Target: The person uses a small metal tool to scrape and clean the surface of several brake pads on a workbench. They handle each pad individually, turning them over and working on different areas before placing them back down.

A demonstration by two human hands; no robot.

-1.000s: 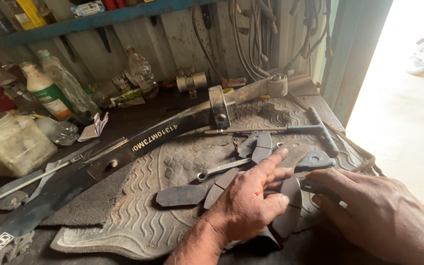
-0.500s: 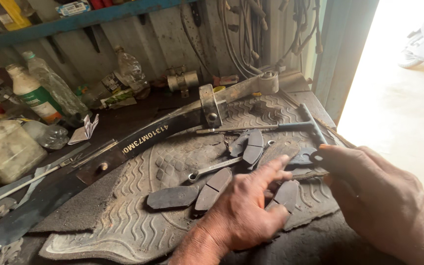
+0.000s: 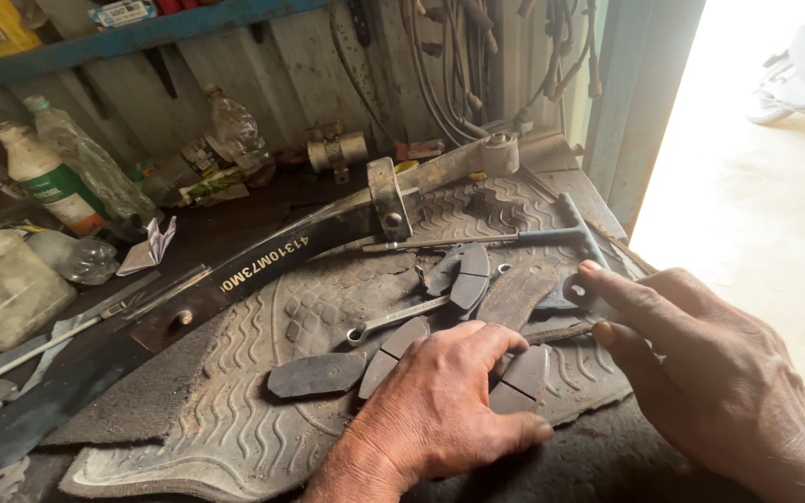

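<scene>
The right hand [image 3: 701, 363] had slid to three o'clock, pinching a small dark pad piece [image 3: 578, 293], while the left hand [image 3: 440, 410] stayed flat, grasping nothing, on the brake pads [image 3: 514, 377].

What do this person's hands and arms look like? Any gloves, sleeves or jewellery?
Both hands are bare: no gloves, rings or watch show. The left hand looks weathered, with wrinkled knuckles, raised veins and grime on the fingers and short nails. The right hand is similarly creased and veined. The left forearm is uncovered as far as the picture shows. At the right wrist, a small red patch sits at the frame's edge; what it is cannot be told.
</scene>
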